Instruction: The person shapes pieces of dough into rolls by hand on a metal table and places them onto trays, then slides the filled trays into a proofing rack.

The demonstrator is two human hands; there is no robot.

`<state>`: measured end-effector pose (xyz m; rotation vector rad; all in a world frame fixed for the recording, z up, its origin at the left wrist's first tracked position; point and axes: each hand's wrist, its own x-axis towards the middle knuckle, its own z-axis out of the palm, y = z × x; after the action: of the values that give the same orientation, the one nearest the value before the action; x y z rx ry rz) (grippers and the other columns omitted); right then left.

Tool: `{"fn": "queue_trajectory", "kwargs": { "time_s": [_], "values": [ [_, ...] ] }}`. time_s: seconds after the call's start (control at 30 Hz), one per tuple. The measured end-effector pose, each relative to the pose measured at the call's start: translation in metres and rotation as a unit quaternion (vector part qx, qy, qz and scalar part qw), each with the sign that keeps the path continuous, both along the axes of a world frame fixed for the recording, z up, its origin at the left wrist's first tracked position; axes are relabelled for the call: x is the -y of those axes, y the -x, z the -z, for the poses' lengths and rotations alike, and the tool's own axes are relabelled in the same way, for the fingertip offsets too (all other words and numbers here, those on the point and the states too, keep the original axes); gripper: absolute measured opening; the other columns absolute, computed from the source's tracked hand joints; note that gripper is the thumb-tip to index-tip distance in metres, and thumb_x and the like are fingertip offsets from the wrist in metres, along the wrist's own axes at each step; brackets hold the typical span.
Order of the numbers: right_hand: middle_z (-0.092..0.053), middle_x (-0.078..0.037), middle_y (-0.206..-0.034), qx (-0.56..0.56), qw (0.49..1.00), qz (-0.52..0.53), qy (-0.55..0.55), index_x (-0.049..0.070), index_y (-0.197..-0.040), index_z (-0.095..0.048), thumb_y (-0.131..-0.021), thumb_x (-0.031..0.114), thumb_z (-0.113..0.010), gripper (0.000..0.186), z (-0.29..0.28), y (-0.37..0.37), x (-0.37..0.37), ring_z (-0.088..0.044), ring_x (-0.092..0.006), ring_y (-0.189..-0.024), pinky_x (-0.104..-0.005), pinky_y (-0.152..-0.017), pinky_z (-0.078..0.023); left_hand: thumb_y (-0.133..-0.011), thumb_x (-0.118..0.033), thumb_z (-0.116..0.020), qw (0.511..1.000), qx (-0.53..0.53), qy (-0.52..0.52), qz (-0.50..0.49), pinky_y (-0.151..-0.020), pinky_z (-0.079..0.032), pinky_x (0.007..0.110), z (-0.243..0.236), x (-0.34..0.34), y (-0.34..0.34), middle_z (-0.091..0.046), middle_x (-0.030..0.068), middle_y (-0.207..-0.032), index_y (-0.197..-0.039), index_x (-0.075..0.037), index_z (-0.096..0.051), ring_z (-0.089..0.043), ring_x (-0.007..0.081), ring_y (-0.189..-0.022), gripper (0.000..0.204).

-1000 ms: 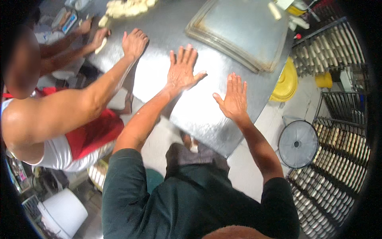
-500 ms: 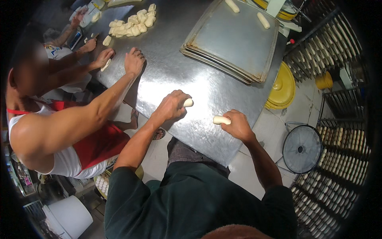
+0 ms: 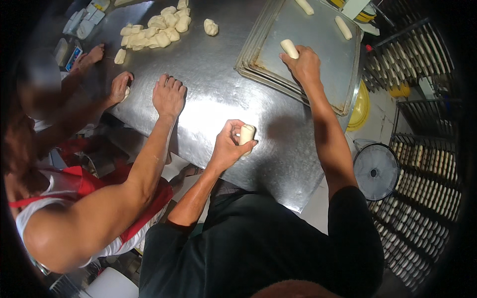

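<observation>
My left hand [image 3: 231,147] is closed around a short pale roll of dough [image 3: 247,135], held over the steel table [image 3: 213,104] near its front edge. Out to the right, my right hand [image 3: 304,64] grips a second dough roll [image 3: 289,48] above the top baking tray [image 3: 318,44]. Two more rolls lie on that tray near its far side, one of them a slim dough roll [image 3: 343,28]. Whether the roll in my right hand touches the tray I cannot tell.
Dough pieces [image 3: 158,31] are heaped at the table's far left, with one lone lump [image 3: 210,27] beside them. A co-worker's hand [image 3: 169,98] rests on the table to my left. Racks of shaped dough [image 3: 422,164], a yellow lid [image 3: 358,107] and a round grey lid [image 3: 376,171] stand right.
My right hand has moved up and away with its dough roll, from the tabletop to over the tray. My left hand has shifted right and now holds its roll upright. A lone lump has appeared.
</observation>
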<state>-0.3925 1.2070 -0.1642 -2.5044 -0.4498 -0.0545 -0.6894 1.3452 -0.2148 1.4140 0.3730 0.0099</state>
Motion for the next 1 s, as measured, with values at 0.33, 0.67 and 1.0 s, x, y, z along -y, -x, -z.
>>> {"fn": "queue_trajectory", "kwargs": {
  "time_s": [0.33, 0.67, 1.0],
  "values": [
    [-0.069, -0.018, -0.125, 0.004, 0.966, -0.182, -0.183, 0.003, -0.128, -0.066, -0.079, 0.016, -0.087, 0.054, -0.036, 0.131, 0.062, -0.068, -0.0248, -0.112, -0.0366, -0.090, -0.054, -0.096, 0.007, -0.069, 0.977, 0.086, 0.196, -0.011, -0.089, -0.059, 0.031, -0.057, 0.031, -0.101, -0.062, 0.0125, -0.118, -0.121, -0.008, -0.041, -0.067, 0.0205, -0.107, 0.040],
    [-0.072, -0.024, -0.115, 0.041, 0.995, 0.041, 0.076, 0.000, -0.122, -0.073, -0.085, 0.030, -0.081, 0.048, -0.003, 0.003, 0.140, -0.067, -0.0408, -0.109, -0.0405, -0.097, -0.052, -0.092, -0.029, -0.078, 0.952, 0.057, -0.227, -0.198, -0.105, -0.050, 0.043, -0.033, -0.106, -0.209, -0.056, 0.0224, -0.140, -0.144, 0.003, -0.052, -0.055, 0.0312, -0.130, 0.066],
    [-0.072, -0.008, -0.114, -0.100, 0.978, -0.105, -0.148, 0.004, -0.129, -0.069, -0.084, 0.006, -0.081, 0.046, -0.035, 0.079, 0.101, -0.065, -0.0168, -0.092, -0.0323, -0.083, -0.054, -0.082, -0.036, -0.081, 0.814, -0.030, -0.568, -0.115, -0.107, -0.048, 0.049, 0.051, -0.210, -0.319, -0.060, 0.0226, -0.129, -0.132, -0.011, -0.065, -0.059, 0.0413, -0.122, 0.058]
  ]
}}
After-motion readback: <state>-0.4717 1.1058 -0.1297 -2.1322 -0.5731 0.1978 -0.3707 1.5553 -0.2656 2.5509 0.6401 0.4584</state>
